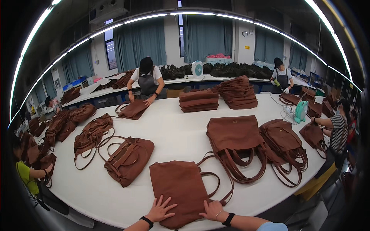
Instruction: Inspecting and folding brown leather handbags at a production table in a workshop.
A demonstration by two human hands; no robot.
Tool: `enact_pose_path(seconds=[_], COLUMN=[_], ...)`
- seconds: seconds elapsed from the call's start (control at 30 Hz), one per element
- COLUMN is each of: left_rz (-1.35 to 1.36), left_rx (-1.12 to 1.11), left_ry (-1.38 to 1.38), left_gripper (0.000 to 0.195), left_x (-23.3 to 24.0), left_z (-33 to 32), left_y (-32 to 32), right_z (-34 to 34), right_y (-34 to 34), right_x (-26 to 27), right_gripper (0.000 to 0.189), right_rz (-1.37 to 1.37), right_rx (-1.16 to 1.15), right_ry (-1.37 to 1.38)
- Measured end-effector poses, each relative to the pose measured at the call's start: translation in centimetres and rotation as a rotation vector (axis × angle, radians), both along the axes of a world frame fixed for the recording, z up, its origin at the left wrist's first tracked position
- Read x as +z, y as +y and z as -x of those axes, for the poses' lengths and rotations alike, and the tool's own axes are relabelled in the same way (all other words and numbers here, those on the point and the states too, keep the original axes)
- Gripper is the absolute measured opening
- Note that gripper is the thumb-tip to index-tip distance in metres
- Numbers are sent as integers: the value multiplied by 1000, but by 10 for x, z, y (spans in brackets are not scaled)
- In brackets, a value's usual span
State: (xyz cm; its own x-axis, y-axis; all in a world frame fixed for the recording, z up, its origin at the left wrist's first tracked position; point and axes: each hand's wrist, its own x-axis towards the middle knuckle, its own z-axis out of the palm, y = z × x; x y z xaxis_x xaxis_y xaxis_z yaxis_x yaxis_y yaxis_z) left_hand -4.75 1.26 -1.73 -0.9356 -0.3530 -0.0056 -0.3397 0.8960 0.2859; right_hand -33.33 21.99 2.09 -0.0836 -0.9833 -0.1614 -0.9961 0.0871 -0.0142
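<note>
A brown tote bag [179,187] lies flat on the white-topped table right in front of me, its straps spread out to the right. My left hand [160,210] rests on the bag's lower left part, palm down with fingers apart. At the lower right edge of the same bag is my right hand [213,210]; its thumb and a finger touch the fabric, and the other fingers are partly curled. Whether it grips the edge cannot be made out. Beside its wrist a brown strap [228,199] curves over the tabletop.
A brown handbag [130,160] lies to the left. Stacked bags with looped handles [235,132] and another pile [281,138] sit to the right. Folded brown pieces [199,101] are farther back. Across the table a person [147,78] handles a bag. A green fan [301,111] stands at right.
</note>
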Motion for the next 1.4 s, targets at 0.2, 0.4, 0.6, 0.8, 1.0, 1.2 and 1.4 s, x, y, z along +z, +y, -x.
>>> enact_pose_path(seconds=[0.2,0.4,0.6,0.8,1.0,1.2,1.4], left_rz=[-91,-14,24,148,274,258,260], left_rx=[622,614,397,-105,-459,-492,-632], left_ry=[-64,16,-57,-186,-280,-299,-353], left_gripper=[70,82,86,89,91,90,89], left_x=[25,8,9,27,39,35,44], left_z=[34,29,19,33,33,31,24], left_y=[0,4,-35,-102,-136,-135,-150], right_z=[-107,-24,52,-60,-90,-62,-123], right_y=[-7,-16,35,87,53,40,5], right_x=[12,16,-41,-50,4,24,-18], right_gripper=[70,72,61,58,58,64,65], right_rz=[19,339,201,118,-289,52,-313], right_rx=[324,257,66,520,506,63,479], right_ry=[-532,-284,-218,-674,-926,-676,-793])
